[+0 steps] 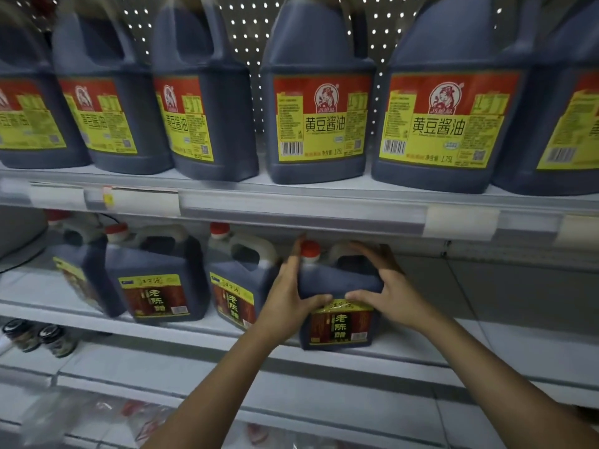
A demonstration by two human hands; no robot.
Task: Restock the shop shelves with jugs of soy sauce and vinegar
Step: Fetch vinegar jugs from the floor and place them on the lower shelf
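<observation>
A dark vinegar jug [338, 322] with a red cap and a brown-and-yellow label stands at the front edge of the middle shelf [518, 345]. My left hand [287, 298] grips its left side, thumb across the front. My right hand [387, 286] grips its right side and top by the handle, thumb on the front. Three more vinegar jugs [155, 283] stand in a row to its left. On the upper shelf [291, 202] stand several large soy sauce jugs [319, 102] with red-and-yellow labels.
To the right of the held jug the middle shelf is bare white. Small dark-capped jars [35, 337] sit on a lower shelf at the left. Packets in clear wrap [136, 416] lie on the bottom level. A perforated back panel shows behind the upper jugs.
</observation>
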